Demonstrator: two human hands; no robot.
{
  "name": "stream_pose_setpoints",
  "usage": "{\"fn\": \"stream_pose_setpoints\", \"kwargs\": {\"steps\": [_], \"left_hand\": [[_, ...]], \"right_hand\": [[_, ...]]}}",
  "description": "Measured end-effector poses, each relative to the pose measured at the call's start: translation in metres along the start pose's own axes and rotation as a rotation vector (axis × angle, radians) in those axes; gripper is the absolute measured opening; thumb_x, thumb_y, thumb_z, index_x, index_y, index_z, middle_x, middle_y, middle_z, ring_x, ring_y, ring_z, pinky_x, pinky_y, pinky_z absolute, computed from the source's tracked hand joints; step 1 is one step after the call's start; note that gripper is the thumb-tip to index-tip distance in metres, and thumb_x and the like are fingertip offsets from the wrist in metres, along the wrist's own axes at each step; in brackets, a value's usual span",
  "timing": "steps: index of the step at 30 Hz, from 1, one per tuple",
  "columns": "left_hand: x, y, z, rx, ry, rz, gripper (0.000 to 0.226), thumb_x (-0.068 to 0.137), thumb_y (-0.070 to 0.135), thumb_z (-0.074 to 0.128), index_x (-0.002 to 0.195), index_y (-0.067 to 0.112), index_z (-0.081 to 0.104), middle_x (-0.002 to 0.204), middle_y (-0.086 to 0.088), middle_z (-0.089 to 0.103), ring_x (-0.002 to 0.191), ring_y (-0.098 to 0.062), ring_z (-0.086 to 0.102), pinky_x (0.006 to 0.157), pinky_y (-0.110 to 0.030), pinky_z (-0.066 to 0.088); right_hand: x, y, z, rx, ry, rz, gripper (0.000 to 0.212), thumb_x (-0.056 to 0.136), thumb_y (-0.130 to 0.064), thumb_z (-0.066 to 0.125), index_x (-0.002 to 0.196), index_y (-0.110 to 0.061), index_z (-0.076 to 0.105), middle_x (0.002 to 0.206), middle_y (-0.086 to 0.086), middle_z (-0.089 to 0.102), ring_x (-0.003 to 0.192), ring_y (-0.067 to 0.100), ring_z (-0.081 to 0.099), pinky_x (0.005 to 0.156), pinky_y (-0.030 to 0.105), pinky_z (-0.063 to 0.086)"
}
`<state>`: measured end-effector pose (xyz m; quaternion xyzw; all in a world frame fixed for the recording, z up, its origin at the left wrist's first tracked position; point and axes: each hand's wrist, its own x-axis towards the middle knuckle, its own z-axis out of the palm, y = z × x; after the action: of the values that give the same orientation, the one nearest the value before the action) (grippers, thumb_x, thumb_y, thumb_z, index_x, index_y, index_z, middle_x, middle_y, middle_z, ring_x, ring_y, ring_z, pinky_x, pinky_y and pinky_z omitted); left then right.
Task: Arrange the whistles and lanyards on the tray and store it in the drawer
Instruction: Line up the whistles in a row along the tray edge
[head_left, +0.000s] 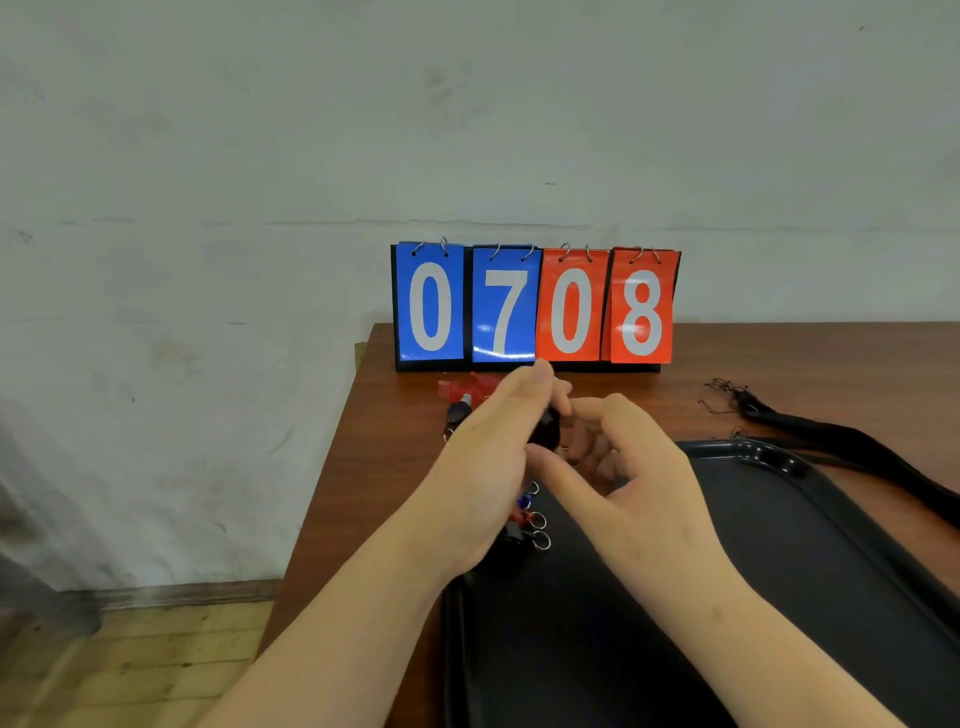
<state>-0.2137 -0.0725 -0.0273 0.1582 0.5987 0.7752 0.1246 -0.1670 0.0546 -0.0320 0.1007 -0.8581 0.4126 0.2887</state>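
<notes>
Left hand (488, 457) raised over the near-left corner of the black tray (779, 545), fingers curled and closed around a black whistle (545, 431). Right hand (634, 467) just beside it on the right, thumb and forefinger bent into a narrow hook, fingertips close to the same whistle; touching or not, could not tell. Below the grip, a short row of whistles (527, 519) on the tray's left edge, blue, red and black, each with a small metal ring turned to the right, partly hidden by the left palm. Beyond the grip, on the brown table (395, 467), a red whistle (467, 387) and a dark blue one (458, 414), lying close together, apart from the tray. Farther back still, against the wall, a flip scoreboard (535, 306), two blue cards showing 0 and 7, two red showing 0 and 8. Well off to the right of the grip, black lanyards (831, 441) stretched along the table past the tray's far rim, thin cords bunched at their far end. No drawer in sight.
</notes>
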Motion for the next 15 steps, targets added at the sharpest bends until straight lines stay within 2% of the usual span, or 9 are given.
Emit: {"fn": "stream_pose_setpoints", "kwargs": {"steps": [2,3,5,7,9,12,15], "left_hand": [[0.002,0.001,0.004,0.007,-0.006,0.002,0.044,0.088,0.062,0.054,0.080,0.021,0.067,0.120,-0.012,0.065,0.120,-0.028,0.060,0.103,-0.047,0.047],[0.005,0.004,0.007,-0.032,0.012,-0.032,0.049,0.081,0.066,0.054,0.079,0.020,0.070,0.115,-0.009,0.068,0.114,-0.025,0.064,0.098,-0.042,0.051],[0.009,0.005,0.004,-0.027,0.097,-0.008,0.060,0.071,0.068,0.047,0.094,0.019,0.070,0.105,-0.004,0.073,0.100,-0.018,0.071,0.087,-0.035,0.056],[0.012,0.003,-0.006,0.132,0.269,0.165,0.048,0.091,0.059,0.042,0.111,0.019,0.061,0.105,0.001,0.072,0.098,-0.012,0.070,0.087,-0.033,0.056],[0.015,0.001,-0.022,0.215,0.500,0.262,0.030,0.102,0.046,0.040,0.108,0.023,0.058,0.102,0.003,0.070,0.095,-0.010,0.069,0.085,-0.030,0.055],[0.027,-0.010,-0.040,0.160,0.715,0.136,0.027,0.105,0.039,0.039,0.099,0.021,0.060,0.093,-0.001,0.071,0.090,-0.015,0.069,0.079,-0.027,0.052],[0.038,-0.021,-0.048,0.040,0.767,-0.001,0.029,0.105,0.037,0.040,0.106,0.016,0.061,0.092,-0.004,0.071,0.078,-0.013,0.068,0.071,-0.027,0.053]], "right_hand": [[0.001,0.002,-0.001,-0.017,0.006,0.011,0.042,0.077,-0.057,0.056,0.103,-0.026,0.067,0.087,-0.013,0.060,0.087,0.006,0.058,0.076,0.015,0.050],[0.002,0.002,-0.002,0.005,-0.002,0.048,0.039,0.078,-0.056,0.056,0.102,-0.027,0.068,0.089,-0.014,0.060,0.088,0.005,0.058,0.075,0.014,0.050],[0.003,0.003,-0.005,0.098,-0.050,0.163,0.027,0.082,-0.048,0.061,0.103,-0.031,0.067,0.094,-0.016,0.062,0.089,0.001,0.059,0.072,0.013,0.050],[0.005,0.003,-0.007,0.203,-0.090,0.266,0.018,0.087,-0.041,0.063,0.105,-0.038,0.064,0.096,-0.017,0.067,0.088,-0.003,0.062,0.071,0.013,0.051],[0.005,0.002,-0.007,0.224,-0.128,0.300,0.023,0.090,-0.039,0.061,0.112,-0.036,0.064,0.097,-0.017,0.069,0.088,-0.005,0.063,0.074,0.013,0.051],[0.006,-0.002,-0.005,0.194,-0.207,0.300,0.029,0.092,-0.037,0.058,0.120,-0.030,0.062,0.097,-0.016,0.070,0.089,-0.006,0.064,0.079,0.016,0.052],[0.010,-0.011,-0.011,0.156,-0.291,0.294,0.026,0.092,-0.038,0.058,0.117,-0.035,0.061,0.097,-0.018,0.069,0.090,-0.008,0.063,0.076,0.011,0.048]]}}
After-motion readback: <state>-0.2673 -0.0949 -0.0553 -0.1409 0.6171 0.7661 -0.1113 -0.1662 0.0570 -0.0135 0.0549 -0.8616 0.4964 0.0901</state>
